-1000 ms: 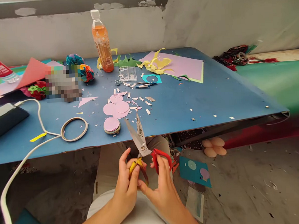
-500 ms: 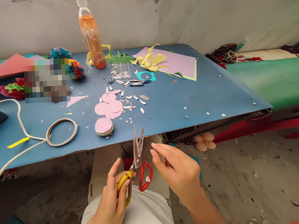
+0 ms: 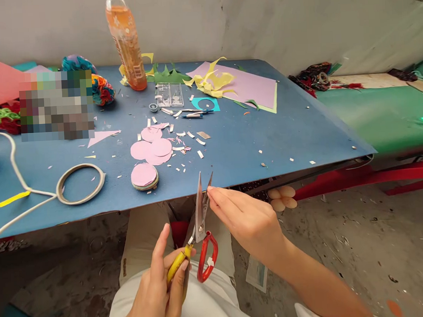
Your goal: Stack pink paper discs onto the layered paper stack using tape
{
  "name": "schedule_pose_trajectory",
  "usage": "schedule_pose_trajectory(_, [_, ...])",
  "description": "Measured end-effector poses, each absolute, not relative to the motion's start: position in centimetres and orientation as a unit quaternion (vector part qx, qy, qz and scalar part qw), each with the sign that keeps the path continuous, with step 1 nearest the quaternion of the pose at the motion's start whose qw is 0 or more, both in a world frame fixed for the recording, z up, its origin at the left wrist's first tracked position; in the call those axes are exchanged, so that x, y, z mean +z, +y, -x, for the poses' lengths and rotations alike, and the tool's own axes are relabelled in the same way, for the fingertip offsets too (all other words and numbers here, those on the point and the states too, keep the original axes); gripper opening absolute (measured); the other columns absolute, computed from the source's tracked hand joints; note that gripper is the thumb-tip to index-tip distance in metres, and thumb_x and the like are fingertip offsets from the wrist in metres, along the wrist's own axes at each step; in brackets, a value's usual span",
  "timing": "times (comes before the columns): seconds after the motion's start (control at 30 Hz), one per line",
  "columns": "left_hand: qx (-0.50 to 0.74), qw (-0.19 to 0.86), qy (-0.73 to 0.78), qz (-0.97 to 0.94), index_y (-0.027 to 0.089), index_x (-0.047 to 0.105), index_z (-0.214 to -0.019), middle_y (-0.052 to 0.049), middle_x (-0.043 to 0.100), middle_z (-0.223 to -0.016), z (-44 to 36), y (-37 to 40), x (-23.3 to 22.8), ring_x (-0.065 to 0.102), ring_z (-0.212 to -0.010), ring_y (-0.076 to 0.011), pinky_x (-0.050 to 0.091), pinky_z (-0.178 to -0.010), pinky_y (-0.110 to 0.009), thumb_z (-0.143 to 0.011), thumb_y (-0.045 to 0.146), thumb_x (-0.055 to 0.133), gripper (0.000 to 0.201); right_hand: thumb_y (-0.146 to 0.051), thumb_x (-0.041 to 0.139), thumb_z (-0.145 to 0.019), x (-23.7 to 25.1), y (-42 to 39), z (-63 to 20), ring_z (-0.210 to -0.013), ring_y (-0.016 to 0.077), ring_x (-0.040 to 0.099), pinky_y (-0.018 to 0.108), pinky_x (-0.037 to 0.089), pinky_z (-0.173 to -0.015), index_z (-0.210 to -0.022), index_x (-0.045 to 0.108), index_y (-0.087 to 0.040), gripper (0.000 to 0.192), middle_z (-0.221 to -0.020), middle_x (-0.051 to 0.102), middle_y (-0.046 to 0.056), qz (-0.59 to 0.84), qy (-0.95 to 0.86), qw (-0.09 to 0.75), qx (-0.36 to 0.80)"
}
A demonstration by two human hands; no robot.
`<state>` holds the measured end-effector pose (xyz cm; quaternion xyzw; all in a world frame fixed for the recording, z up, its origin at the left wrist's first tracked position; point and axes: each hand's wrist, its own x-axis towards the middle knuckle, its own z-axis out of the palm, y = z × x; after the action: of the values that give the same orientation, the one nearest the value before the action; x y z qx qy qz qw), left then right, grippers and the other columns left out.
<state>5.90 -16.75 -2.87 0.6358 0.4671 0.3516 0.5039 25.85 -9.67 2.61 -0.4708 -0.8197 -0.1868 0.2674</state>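
Note:
The scissors [image 3: 199, 211] have one yellow handle and one red handle, and their blades are parted and point up toward the table edge. My left hand [image 3: 154, 284] grips the yellow handle between thumb and fingers, its index finger raised. A small white scrap sticks to the red handle. My right hand [image 3: 248, 218] is closed in a pinch on the right-hand blade, near its tip; its fingertips cover part of that blade. Beyond them on the table lies a small stack of paper circles [image 3: 144, 175] with a pink one on top.
Loose pink circles [image 3: 152, 149] and white scraps lie on the blue table [image 3: 232, 143]. A tape roll [image 3: 60, 190] and white cable are at left. An orange drink bottle [image 3: 128, 49] stands at the back, near yellow cuttings [image 3: 212, 82] and pink sheets [image 3: 252, 87].
My right hand has come left and up, from beside the scissors to a pinch on the blade. The scissors have shifted slightly right. My left hand keeps its hold.

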Motion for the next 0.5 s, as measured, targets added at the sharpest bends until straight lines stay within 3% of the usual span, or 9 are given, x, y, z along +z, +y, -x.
schedule_pose_trajectory(0.2, [0.341, 0.404, 0.452, -0.719, 0.021, -0.003, -0.147, -0.009, 0.071, -0.105, -5.6, -16.3, -2.5, 0.07, -0.086, -0.0092, 0.054, -0.077, -0.018, -0.098, 0.021, 0.032, 0.06, -0.002, 0.061, -0.079, 3.2, -9.0, -25.5, -0.067, 0.0117, 0.064, 0.023, 0.049, -0.063, -0.089, 0.065, -0.008, 0.012, -0.073, 0.069, 0.003, 0.432, -0.839, 0.214, -0.253])
schedule_pose_trajectory(0.33, [0.343, 0.348, 0.445, -0.75, 0.02, -0.001, -0.148, -0.008, 0.072, -0.104, -5.6, -16.1, -2.3, 0.07, -0.084, -0.0096, 0.055, -0.075, -0.018, -0.097, 0.019, 0.033, 0.061, -0.008, 0.059, -0.083, 4.3, -8.6, -25.1, -0.06, 0.0095, 0.058, 0.024, 0.041, -0.056, -0.081, 0.063, -0.011, 0.005, -0.062, 0.063, 0.0, 0.426, -0.844, 0.174, -0.276])
schedule_pose_trajectory(0.5, [0.355, 0.322, 0.441, -0.759, 0.02, -0.001, -0.148, -0.008, 0.072, -0.102, -5.5, -16.1, -2.4, 0.07, -0.081, -0.0092, 0.055, -0.074, -0.017, -0.096, 0.018, 0.034, 0.062, -0.011, 0.058, -0.084, 5.3, -8.0, -24.9, -0.059, 0.0107, 0.056, 0.026, 0.036, -0.055, -0.073, 0.058, -0.014, 0.012, -0.061, 0.06, 0.0, 0.412, -0.85, 0.168, -0.282])
